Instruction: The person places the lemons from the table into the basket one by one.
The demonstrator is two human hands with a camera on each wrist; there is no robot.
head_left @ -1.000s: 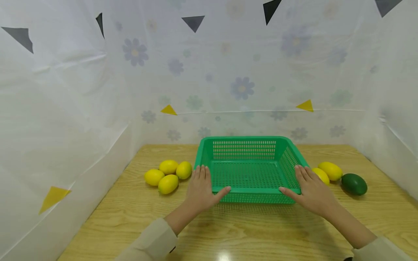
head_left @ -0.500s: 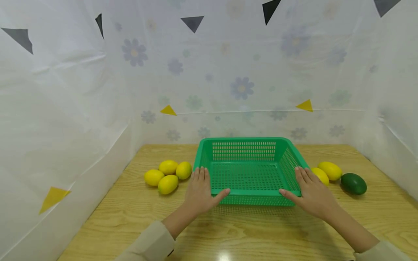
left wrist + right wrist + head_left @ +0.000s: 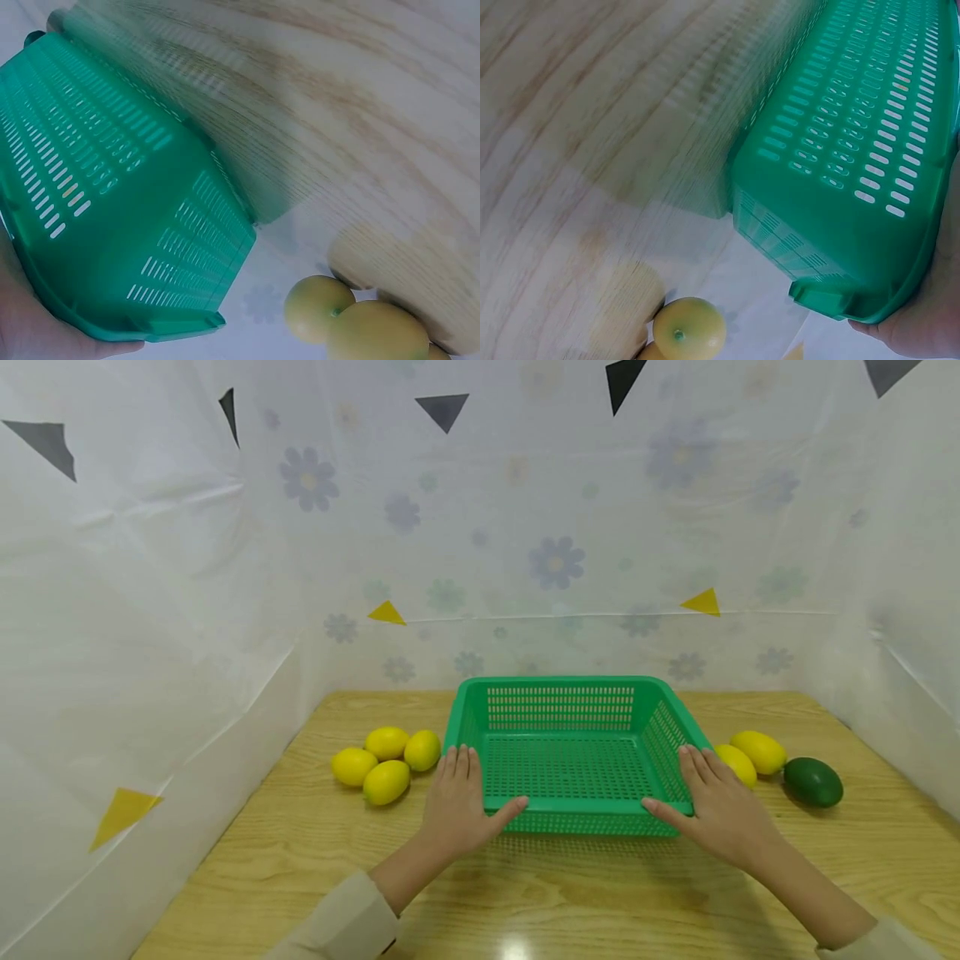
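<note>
A green plastic basket point(image 3: 562, 807) with slotted walls stands upright on the table, its perforated bottom in sight. My left hand point(image 3: 454, 810) rests on its near left corner, fingers straight along the side rim and thumb stretched over the front rim. On the near right corner, my right hand point(image 3: 723, 817) lies the same way, mirrored. The left wrist view shows part of the left hand point(image 3: 37, 330) at the rim of the basket point(image 3: 112, 225). In the right wrist view, part of the right hand point(image 3: 922, 322) touches the rim too.
Several lemons point(image 3: 386, 782) lie left of the basket on the wooden table point(image 3: 570, 893). Right of it are a lemon point(image 3: 759, 752), another lemon point(image 3: 735, 765) partly behind the right hand, and a dark green oval fruit point(image 3: 813, 782). Pale sheeting surrounds the table.
The basket has shifted slightly toward me, with both hands staying on its corners. The fruit has not moved.
</note>
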